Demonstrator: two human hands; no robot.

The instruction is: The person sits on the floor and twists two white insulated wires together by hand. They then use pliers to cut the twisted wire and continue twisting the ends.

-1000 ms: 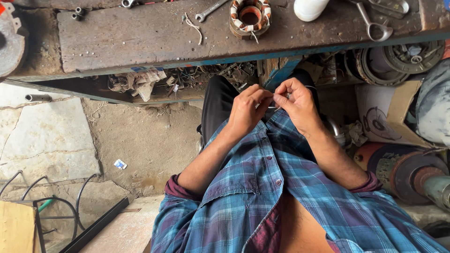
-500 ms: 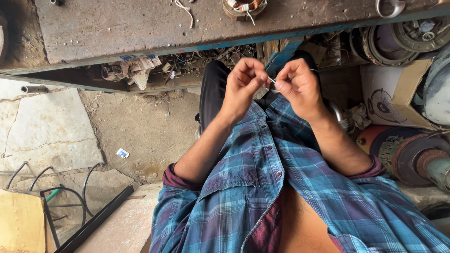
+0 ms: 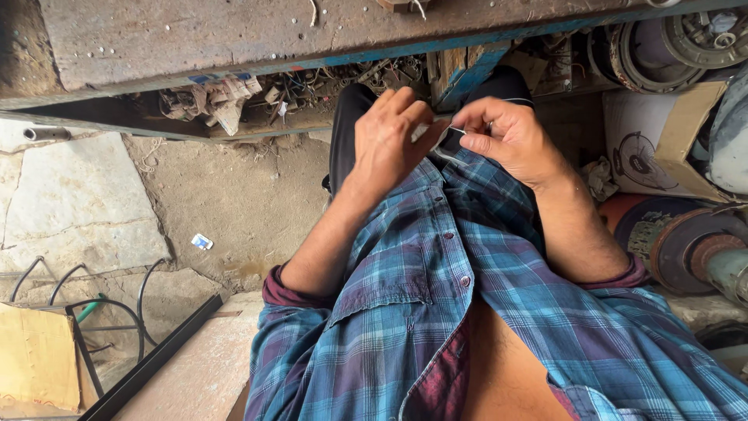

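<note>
Hands (image 3: 389, 140) (image 3: 506, 136) pinching small pale piece (image 3: 438, 134) just below workbench edge (image 3: 234, 70).

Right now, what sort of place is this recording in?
Probably a small motor or fan repair workshop: a worn, grimy workbench with tangled wire scraps beneath it, round motor housings stacked at right, and a bare dirt floor.

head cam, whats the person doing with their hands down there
A seated person in a blue plaid shirt holds both hands together over the lap, just below the edge of a worn workbench. The left hand and right hand pinch a small thin piece, apparently wire, between the fingertips. It is too small to identify for certain. Motor parts and a cardboard box sit to the right.
</note>
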